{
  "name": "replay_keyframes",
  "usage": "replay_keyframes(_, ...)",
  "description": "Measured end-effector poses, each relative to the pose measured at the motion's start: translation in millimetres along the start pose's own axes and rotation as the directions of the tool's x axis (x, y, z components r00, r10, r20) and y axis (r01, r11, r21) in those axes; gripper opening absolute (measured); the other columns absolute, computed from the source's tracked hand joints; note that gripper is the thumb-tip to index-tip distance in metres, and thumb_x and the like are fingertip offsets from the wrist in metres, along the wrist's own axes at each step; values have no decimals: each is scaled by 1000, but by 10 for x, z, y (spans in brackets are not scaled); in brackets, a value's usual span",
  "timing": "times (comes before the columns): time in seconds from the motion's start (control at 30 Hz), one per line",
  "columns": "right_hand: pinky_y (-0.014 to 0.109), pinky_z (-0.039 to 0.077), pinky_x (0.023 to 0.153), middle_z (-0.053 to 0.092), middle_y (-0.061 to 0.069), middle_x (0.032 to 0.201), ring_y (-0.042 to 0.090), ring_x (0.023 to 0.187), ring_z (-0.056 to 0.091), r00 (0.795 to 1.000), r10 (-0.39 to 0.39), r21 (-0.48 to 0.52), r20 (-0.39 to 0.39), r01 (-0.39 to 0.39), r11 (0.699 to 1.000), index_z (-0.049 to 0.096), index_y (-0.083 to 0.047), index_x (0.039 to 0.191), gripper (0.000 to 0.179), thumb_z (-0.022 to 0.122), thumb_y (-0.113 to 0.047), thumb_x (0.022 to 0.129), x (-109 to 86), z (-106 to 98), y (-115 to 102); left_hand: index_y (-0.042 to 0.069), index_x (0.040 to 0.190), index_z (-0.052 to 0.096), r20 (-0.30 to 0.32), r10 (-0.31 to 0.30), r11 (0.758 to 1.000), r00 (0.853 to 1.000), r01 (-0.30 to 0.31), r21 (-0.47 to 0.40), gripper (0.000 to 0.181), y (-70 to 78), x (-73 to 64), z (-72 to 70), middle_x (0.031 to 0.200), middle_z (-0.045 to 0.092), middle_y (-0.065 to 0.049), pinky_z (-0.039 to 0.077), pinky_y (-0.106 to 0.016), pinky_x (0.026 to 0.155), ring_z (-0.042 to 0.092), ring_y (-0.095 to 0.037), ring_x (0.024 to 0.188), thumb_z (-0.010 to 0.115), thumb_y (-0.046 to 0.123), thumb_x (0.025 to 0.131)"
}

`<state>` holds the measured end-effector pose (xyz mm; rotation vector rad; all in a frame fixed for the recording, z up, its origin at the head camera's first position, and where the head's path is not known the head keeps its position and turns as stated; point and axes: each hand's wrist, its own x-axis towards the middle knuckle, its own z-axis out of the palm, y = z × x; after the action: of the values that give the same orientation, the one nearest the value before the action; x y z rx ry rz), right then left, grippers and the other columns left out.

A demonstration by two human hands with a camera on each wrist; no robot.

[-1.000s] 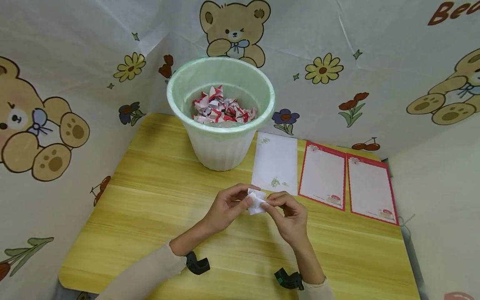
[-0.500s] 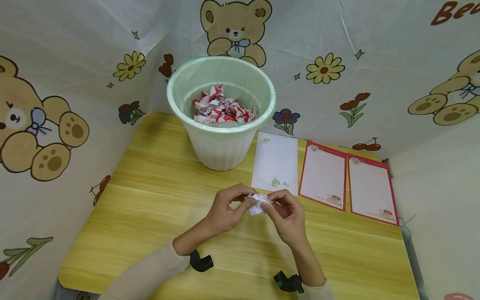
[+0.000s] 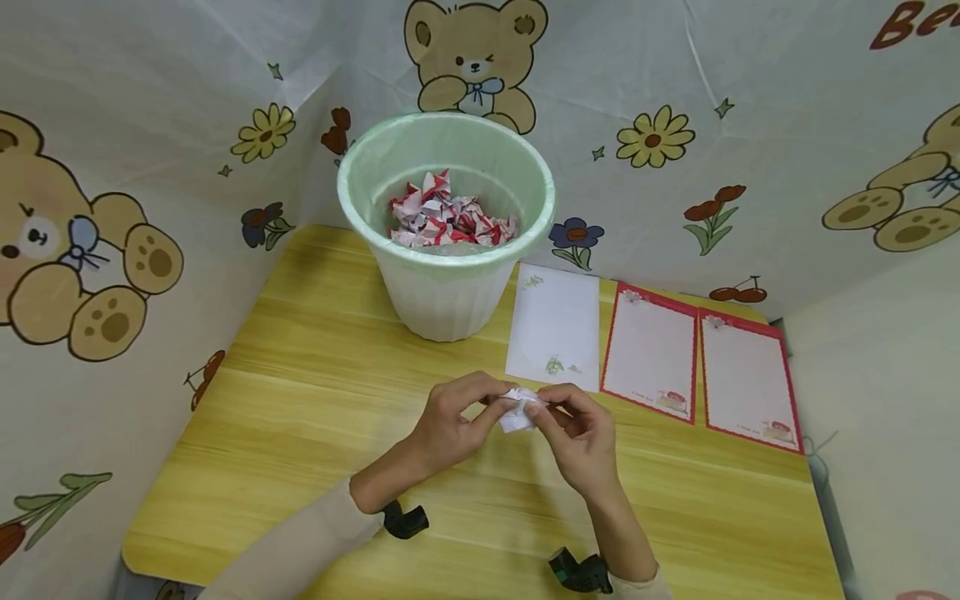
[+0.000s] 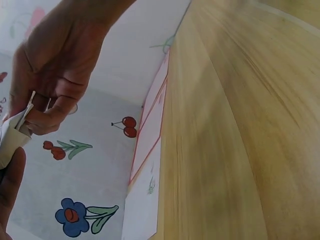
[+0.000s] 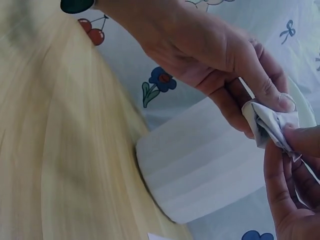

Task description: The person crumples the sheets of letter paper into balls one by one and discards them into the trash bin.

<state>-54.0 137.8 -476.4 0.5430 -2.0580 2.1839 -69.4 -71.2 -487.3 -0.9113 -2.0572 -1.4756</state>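
Observation:
Between both hands, above the table, is a small folded piece of white paper (image 3: 519,414). My left hand (image 3: 457,421) pinches its left side between thumb and fingers. On the right side, my right hand (image 3: 581,433) pinches it with the thumb on top and fingers curled behind. Seen in the right wrist view, the folded paper (image 5: 272,122) is creased into uneven layers, with fingertips of both hands on it. The left wrist view shows only part of the paper (image 4: 12,135) at its left edge.
A pale green bin (image 3: 446,292) holding crumpled red-and-white paper (image 3: 442,217) stands at the back of the wooden table (image 3: 315,400). Right of it lie a white sheet with green prints (image 3: 558,325) and two red-bordered sheets (image 3: 648,350). A bear-print cloth (image 3: 585,67) hangs behind.
The paper between the hands has become more folded and bunched, its upper flap pressed down. The hands have closed slightly nearer around it. Bin and sheets stay put.

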Motion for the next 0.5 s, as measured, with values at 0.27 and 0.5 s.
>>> replay_keyframes(0.27, 18, 64, 76, 75, -3, 104, 7, 93, 76, 985, 168, 116, -41, -163, 980, 66, 15, 105, 9, 68, 16, 96, 22, -97, 32, 3, 148, 60, 133, -2, 998, 991, -6, 56, 79, 13, -28, -39, 125, 73, -9, 64, -20, 89, 75, -15, 104, 97, 19, 81)
replay_keyframes(0.5, 18, 62, 73, 77, -4, 98, 6, 84, 74, 973, 222, 174, 62, -229, 958, 72, -4, 103, 19, 66, 13, 99, 15, -141, 14, 0, 141, 66, 151, 168, 967, 974, -192, 164, 74, 10, -13, -80, 115, 76, -8, 62, -17, 88, 76, -14, 99, 96, 28, 79)
